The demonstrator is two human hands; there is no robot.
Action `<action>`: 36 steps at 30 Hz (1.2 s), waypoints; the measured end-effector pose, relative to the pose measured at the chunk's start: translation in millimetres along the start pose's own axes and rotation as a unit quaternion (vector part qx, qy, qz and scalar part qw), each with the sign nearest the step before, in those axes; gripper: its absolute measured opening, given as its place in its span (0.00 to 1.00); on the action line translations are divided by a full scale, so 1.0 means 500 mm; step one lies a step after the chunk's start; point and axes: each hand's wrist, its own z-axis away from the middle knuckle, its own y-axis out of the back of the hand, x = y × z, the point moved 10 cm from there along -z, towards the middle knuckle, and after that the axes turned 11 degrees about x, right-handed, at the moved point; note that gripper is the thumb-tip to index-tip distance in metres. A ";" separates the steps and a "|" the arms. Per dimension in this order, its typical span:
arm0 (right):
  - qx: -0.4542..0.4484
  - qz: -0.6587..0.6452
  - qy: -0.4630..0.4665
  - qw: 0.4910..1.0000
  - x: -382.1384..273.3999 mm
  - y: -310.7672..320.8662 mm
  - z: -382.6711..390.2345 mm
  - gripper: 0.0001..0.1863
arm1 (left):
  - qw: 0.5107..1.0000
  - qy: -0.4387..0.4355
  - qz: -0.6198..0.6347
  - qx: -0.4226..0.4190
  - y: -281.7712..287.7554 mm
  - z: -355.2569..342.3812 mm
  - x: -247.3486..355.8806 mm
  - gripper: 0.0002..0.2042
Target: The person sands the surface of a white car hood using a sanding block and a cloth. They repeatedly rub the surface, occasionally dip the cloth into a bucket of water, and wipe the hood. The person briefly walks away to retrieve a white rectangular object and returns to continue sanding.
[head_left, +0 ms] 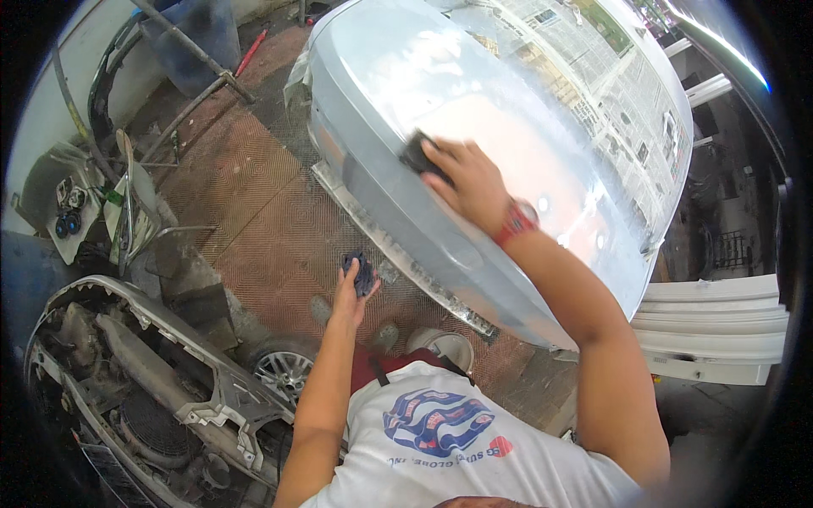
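My right hand (461,182), red band at its wrist, is closed on a dark block (420,146) resting on the silver-grey car body panel (381,68), beside a pale pinkish patch. The block is slightly blurred and partly hidden by my fingers. My left hand (354,296) holds a crumpled dark cloth (358,267) in the air, left of the panel's lower edge. Taped newspaper (610,102) covers part of the car's upper surface.
A stripped car front end (127,372) and wheel (279,372) sit at lower left, below a chair (135,203), metal poles (195,59) and a blue drum (174,46). A white bucket (440,343) stands near my feet; white ribbed panels (711,322) are at right.
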 end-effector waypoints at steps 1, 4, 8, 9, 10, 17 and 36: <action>-0.044 0.016 -0.013 0.999 -0.023 0.029 0.042 0.28 | 1.000 0.002 0.013 -0.006 -0.001 0.000 0.004 0.21; -0.083 0.010 -0.030 0.996 -0.019 0.078 0.126 0.27 | 1.000 0.004 0.015 0.009 0.008 -0.004 0.010 0.22; -0.015 0.057 -0.010 0.998 0.040 0.010 -0.016 0.25 | 0.999 0.003 0.033 0.018 0.017 -0.014 0.004 0.22; 0.012 0.081 -0.022 0.996 0.075 -0.024 -0.059 0.25 | 0.999 0.003 0.026 0.020 0.021 -0.014 0.001 0.22; 0.019 0.104 -0.038 0.994 0.095 -0.047 -0.091 0.25 | 1.000 0.005 0.020 0.021 0.025 -0.011 -0.005 0.22; -0.025 0.079 -0.034 0.996 -0.017 0.077 0.119 0.28 | 0.999 0.000 0.040 0.020 0.080 0.008 -0.010 0.22; -0.014 0.068 -0.116 0.991 -0.012 0.215 0.277 0.30 | 0.983 -0.017 -0.107 -0.150 -0.194 0.218 0.000 0.22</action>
